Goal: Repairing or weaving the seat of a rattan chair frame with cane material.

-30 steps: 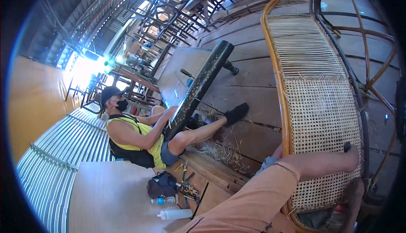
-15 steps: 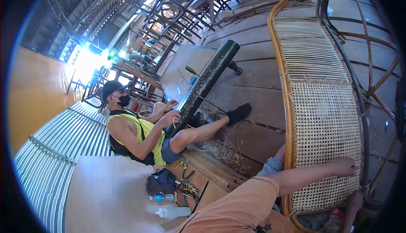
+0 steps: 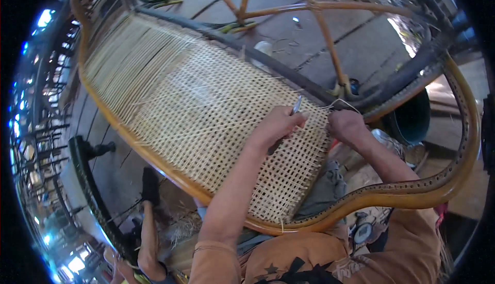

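A curved wooden chair frame (image 3: 170,163) lies in front of me with an open-weave cane panel (image 3: 227,114) across it. My left hand (image 3: 278,126) is closed around a slim tool with a bright metal tip (image 3: 297,104); a dark end shows below the fist. It rests over the weave near the panel's right part. At the panel's right edge my right hand (image 3: 346,125) is closed, pinching a pale cane strand (image 3: 348,104) that loops above its fingers. The fingertips are partly hidden. Loose strands lie across the weave.
Wooden braces (image 3: 278,10) of the frame cross beyond the panel. A dark green bucket (image 3: 412,116) stands at the right behind the frame. At lower left, a co-worker's leg (image 3: 148,232) stretches beside a dark curved piece of furniture (image 3: 95,196).
My view has swung from the co-worker to the cane panel. Both my hands now show at its right part; earlier, one hand lay on the weave and the other was mostly hidden.
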The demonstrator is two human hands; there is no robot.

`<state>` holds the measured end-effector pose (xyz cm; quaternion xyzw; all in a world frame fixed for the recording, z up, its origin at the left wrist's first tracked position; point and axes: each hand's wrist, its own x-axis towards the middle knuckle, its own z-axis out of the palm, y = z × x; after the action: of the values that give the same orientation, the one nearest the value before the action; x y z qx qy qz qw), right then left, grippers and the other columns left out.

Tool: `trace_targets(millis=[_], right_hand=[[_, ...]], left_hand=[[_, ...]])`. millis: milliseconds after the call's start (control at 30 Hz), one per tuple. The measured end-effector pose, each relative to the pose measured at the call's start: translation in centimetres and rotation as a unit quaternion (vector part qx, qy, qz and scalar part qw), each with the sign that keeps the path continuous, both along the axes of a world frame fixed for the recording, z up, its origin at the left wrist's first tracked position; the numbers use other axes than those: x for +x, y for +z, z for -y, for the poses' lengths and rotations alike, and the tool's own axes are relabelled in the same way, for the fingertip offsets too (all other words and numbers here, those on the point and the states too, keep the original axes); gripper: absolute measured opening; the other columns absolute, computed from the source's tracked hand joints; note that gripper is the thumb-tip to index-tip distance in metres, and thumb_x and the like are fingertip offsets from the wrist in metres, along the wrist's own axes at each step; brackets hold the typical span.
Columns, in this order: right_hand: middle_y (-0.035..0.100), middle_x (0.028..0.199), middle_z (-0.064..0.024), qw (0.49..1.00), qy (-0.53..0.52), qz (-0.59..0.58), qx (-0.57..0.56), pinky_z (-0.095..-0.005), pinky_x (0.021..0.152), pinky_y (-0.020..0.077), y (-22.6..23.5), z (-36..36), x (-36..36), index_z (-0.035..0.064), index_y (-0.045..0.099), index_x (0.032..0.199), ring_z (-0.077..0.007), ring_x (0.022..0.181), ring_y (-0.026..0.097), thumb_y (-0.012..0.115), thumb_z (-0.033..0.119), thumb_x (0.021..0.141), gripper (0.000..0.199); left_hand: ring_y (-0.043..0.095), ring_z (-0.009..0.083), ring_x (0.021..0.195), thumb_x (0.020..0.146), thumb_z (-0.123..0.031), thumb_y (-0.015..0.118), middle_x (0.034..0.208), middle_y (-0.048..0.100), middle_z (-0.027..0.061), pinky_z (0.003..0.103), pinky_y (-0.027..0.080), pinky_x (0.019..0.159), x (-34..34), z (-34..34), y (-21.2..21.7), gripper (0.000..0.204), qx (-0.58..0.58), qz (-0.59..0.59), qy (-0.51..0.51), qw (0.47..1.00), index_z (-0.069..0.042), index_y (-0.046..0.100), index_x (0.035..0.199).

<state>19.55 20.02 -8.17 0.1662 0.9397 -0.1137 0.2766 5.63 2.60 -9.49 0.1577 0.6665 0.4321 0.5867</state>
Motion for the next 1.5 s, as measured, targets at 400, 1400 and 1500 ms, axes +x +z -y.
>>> trace_targets(millis=[400, 1400, 1500], right_hand=[[0.065, 0.078, -0.0103, 0.979, 0.195, -0.062, -0.024, -0.0439, 0.077, 0.049, 4.5, -0.8, -2.8, 0.0072, 0.063, 0.085, -0.0332, 0.085, 0.064, 0.06, 0.009, 0.076, 0.009], [0.059, 0.092, -0.013, 0.966, 0.086, -0.08, -0.232, -0.0431, 0.079, 0.0484, -2.4, -2.0, -0.8, 0.0056, 0.058, 0.098, -0.0349, 0.091, 0.059, 0.059, 0.009, 0.082, 0.016], [0.059, 0.09, -0.0122, 0.957, 0.085, -0.111, -0.254, -0.0433, 0.078, 0.0483, -2.3, -2.1, -0.7, 0.0052, 0.059, 0.095, -0.0343, 0.089, 0.06, 0.06, 0.012, 0.083, 0.014]], left_hand=[[0.064, 0.028, 0.06, 0.083, -0.036, 0.057, 0.065, 0.063, 0.017, 0.041, 0.051, 0.061, -1.5, -0.5, 1.7, 0.039, -0.098, -0.183, -0.292, 0.934, 0.001, 0.066, 0.075], [0.043, 0.0056, 0.043, 0.086, -0.029, 0.063, 0.049, 0.048, -0.0013, 0.023, 0.032, 0.039, -9.5, 16.8, 9.2, 0.039, -0.238, -0.118, -0.05, 0.963, -0.002, 0.055, 0.06], [0.042, 0.0053, 0.042, 0.086, -0.029, 0.063, 0.049, 0.048, -0.0011, 0.023, 0.033, 0.039, -9.4, 17.7, 8.9, 0.039, -0.229, -0.112, -0.043, 0.966, -0.002, 0.055, 0.059]])
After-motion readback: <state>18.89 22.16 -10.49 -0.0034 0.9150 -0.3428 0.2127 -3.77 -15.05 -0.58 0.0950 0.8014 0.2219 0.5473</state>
